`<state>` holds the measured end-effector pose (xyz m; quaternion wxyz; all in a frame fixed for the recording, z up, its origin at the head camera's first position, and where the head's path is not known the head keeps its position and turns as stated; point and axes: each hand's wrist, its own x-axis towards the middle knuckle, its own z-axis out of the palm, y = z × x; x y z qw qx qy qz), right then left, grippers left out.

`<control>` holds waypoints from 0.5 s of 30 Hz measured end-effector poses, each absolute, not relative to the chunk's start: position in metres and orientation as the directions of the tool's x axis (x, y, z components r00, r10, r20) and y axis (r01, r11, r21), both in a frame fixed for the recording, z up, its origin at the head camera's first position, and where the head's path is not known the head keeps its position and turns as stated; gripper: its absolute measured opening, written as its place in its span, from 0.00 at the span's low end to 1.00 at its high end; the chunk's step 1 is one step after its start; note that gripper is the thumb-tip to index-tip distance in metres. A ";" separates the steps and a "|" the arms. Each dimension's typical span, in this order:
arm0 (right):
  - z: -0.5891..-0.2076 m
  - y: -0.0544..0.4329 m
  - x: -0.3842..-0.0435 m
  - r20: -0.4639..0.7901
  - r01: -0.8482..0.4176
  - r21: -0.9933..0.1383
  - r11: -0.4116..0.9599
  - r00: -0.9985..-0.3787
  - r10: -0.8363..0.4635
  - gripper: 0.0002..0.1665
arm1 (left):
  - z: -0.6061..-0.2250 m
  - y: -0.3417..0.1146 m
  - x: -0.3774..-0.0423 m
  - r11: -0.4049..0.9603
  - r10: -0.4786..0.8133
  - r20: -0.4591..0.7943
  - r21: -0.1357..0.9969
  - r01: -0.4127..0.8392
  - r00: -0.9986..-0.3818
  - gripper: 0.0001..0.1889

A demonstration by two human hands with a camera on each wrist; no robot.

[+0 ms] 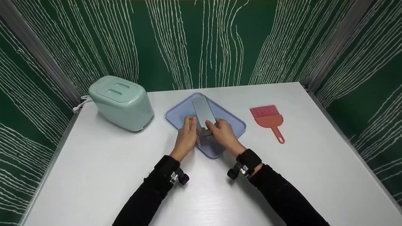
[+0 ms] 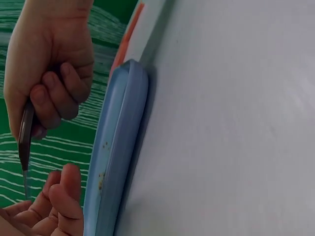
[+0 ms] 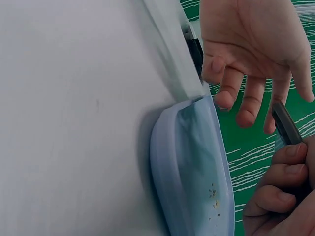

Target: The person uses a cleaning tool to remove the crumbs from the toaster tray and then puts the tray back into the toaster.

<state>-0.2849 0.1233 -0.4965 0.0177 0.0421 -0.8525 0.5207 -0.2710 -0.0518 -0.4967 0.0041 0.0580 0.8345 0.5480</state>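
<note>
My right hand [image 1: 223, 133] grips the dark end of a thin, flat metal crumb tray [image 1: 203, 108], fingers curled round it in the left wrist view. The crumb tray is held above a blue serving tray [image 1: 230, 118], its far end pointing away. My left hand [image 1: 187, 133] is beside the crumb tray's left edge, its fingers loosely extended in the right wrist view; whether they touch it is unclear. Small brown crumbs [image 3: 215, 201] lie in the blue tray.
A mint-green toaster [image 1: 122, 102] with two covered slots stands on the white table [image 1: 110, 163] at the left, its white cord [image 1: 82, 102] behind it. Right of the blue tray lies a coral dustpan [image 1: 271, 121] with a pink brush [image 1: 265, 110]. Patterned green walls [image 1: 220, 44] enclose the table.
</note>
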 end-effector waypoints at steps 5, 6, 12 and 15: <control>-0.498 0.124 -0.287 0.061 -0.091 -0.884 0.459 -0.995 -0.079 0.21 | -0.489 -0.069 -0.277 0.515 0.104 0.135 0.840 0.169 -0.985 0.27; -0.498 0.124 -0.286 0.059 -0.090 -0.884 0.458 -0.995 -0.082 0.21 | -0.488 -0.073 -0.278 0.539 0.106 0.155 0.821 0.187 -0.982 0.28; -0.501 0.123 -0.286 0.061 -0.099 -0.882 0.461 -0.993 -0.097 0.21 | -0.476 -0.100 -0.282 0.660 0.071 0.247 0.715 0.231 -0.966 0.29; -0.502 0.123 -0.286 0.054 -0.096 -0.878 0.468 -0.993 -0.103 0.22 | -0.468 -0.114 -0.285 0.717 0.043 0.292 0.657 0.233 -0.956 0.30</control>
